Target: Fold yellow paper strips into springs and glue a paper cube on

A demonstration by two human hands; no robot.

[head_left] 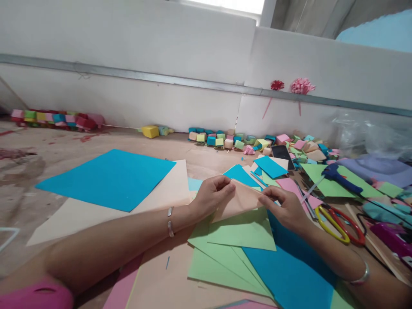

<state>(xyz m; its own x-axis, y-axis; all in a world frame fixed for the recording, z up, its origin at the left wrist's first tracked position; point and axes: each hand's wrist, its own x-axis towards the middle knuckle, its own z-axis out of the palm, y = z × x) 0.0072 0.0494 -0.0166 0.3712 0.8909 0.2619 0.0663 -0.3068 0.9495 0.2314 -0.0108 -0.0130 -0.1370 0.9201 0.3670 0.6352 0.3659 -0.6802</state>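
Observation:
A peach sheet of paper (240, 198) is held up between both hands, tilted above a fanned pile of light green paper (241, 231). My left hand (210, 195) pinches its upper left corner between thumb and fingers. Its right corner is pinched by my right hand (285, 208). Below my right forearm lies a large blue sheet (289, 262). Under the green pieces spreads a bigger peach sheet (164, 274). To the left, another blue sheet (109, 180) rests on a pale sheet (174, 182).
Scissors with yellow and red handles (347, 225), a blue glue gun (343, 178) and a phone (283, 156) lie at right. Small folded paper blocks (210, 139) line the wall. A purple tool (391, 240) sits at the right edge. Two paper flowers (302, 86) hang on the wall.

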